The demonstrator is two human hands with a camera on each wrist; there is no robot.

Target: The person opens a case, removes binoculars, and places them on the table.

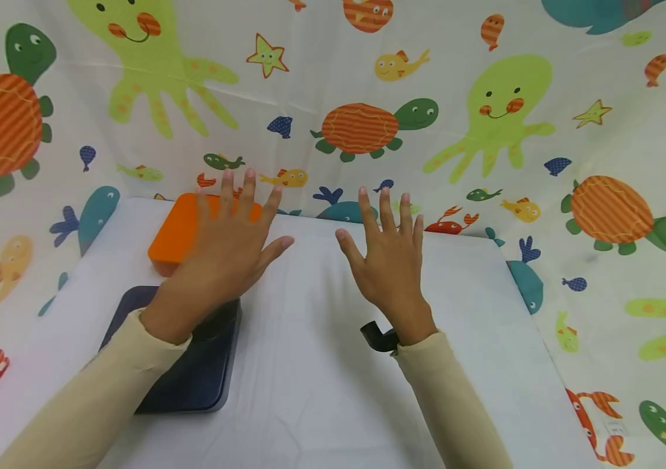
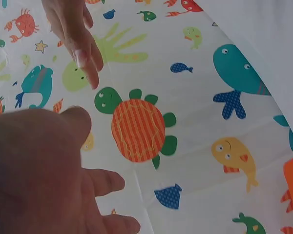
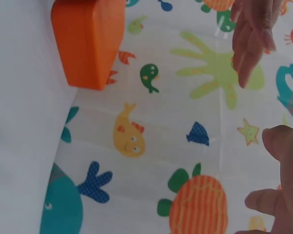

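Hovering empty, fingers (image 1: 247,192) spread, orange box (image 1: 173,228) partly behind left hand (image 1: 228,246), right hand (image 1: 390,260) well apart

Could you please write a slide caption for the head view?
Left hand and right hand spread above a white table, orange box and dark tray at left.

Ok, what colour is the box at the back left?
The box is orange, clearest in the right wrist view.

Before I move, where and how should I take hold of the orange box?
The orange box is likely best gripped by two opposite side walls, with the left hand coming down from above: its sides look flat and tall enough to grasp, no handle shows, and the dark container sits on its near side.
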